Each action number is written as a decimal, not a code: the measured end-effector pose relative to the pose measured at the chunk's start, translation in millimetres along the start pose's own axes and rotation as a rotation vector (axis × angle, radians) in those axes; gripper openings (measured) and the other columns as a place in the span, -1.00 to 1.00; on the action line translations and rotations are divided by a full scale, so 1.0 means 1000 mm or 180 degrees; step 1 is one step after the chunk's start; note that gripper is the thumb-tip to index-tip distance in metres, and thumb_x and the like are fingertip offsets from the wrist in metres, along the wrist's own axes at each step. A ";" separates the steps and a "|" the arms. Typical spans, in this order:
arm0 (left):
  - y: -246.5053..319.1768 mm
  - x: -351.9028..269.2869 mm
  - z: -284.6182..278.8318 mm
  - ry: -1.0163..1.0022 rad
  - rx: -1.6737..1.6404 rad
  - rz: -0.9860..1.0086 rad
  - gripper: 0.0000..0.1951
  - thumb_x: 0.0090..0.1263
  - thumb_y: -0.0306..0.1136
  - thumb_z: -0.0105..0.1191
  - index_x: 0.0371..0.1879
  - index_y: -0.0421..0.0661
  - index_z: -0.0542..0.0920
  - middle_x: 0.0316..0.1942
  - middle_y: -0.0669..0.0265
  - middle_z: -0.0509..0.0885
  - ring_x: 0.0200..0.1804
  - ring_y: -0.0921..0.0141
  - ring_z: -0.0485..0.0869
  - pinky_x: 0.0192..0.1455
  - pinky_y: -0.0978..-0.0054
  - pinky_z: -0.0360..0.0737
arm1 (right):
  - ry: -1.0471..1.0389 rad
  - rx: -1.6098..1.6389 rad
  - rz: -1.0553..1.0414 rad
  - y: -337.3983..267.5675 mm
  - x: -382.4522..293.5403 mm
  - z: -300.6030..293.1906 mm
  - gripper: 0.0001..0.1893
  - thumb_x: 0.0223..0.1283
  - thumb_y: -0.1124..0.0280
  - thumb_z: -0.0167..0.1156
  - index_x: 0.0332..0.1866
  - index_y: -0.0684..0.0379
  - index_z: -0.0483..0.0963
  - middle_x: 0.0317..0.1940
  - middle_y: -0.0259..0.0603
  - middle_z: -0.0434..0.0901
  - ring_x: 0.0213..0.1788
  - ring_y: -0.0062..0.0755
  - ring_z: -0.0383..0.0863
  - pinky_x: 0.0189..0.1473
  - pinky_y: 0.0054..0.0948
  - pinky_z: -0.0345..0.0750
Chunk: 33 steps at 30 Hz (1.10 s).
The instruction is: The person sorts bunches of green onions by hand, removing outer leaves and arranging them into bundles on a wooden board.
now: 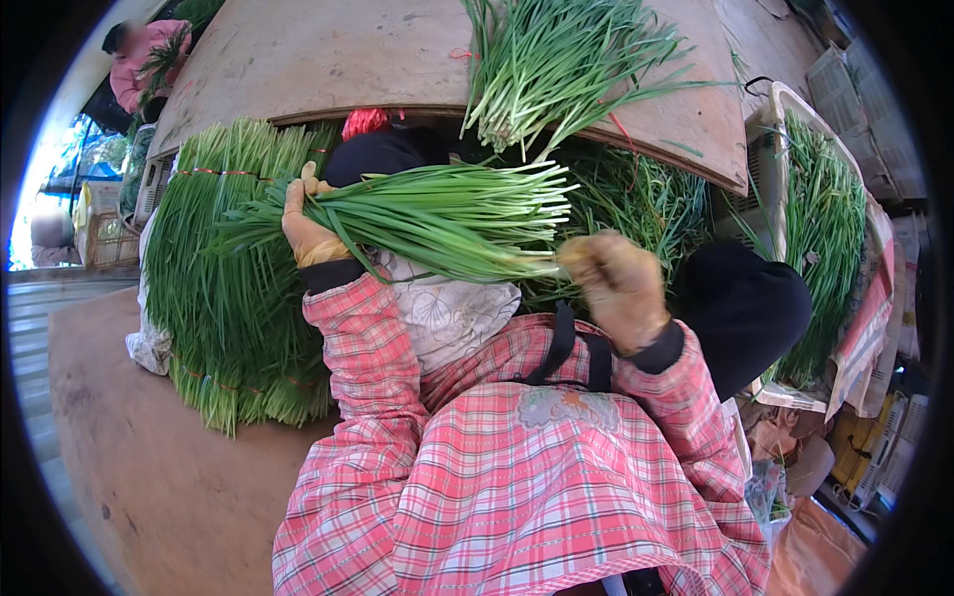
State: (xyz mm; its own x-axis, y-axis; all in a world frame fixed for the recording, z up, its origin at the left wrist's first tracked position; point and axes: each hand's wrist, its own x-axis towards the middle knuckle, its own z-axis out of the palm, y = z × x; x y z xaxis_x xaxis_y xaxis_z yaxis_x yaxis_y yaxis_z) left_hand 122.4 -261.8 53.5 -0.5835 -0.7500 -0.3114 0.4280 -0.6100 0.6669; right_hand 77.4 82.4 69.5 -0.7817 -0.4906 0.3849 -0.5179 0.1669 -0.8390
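Observation:
My left hand point(307, 220), in a tan glove, grips a bunch of long green leaves like garlic chives point(417, 208), held level above my lap with its pale stem ends to the right. Just right of those ends is my right hand point(615, 287), gloved too and blurred by motion, its fingers curled; whether it pinches a stem I cannot tell. Left of me are stacked bundles of chives point(231, 268) tied with red bands. A loose pile of chives point(551, 74) lies on the wooden board in front, its stem ends towards me.
The wooden board point(358, 59) has its near edge just beyond my knees. Loose greens point(633, 208) lie below that edge. At the right stands a white plastic crate point(779, 149) filled with chives. Red plastic twine point(365, 121) hangs by the board. A person in pink point(141, 71) is at far left.

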 end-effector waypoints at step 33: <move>0.176 -0.165 0.060 -0.0899 0.3598 -0.0096 -0.52 0.21 -0.45 -0.08 0.14 -0.38 0.34 0.03 0.02 0.55 -0.73 0.68 0.25 -0.67 0.74 0.21 | -0.0187 -0.0278 -0.1036 0.006 0.136 0.119 -0.78 0.00 0.19 0.18 -0.36 0.08 0.63 -0.47 -0.11 0.61 -0.41 -0.12 0.63 -0.37 -0.25 0.54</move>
State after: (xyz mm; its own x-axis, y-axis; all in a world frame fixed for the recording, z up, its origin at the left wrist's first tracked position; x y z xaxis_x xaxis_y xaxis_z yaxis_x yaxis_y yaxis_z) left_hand 252.6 -230.3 262.3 -0.7769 -0.5686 -0.2705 -0.3644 0.0557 0.9296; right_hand 8.9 -85.5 71.0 -0.5504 -0.5783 0.6022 -0.7668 0.0647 -0.6387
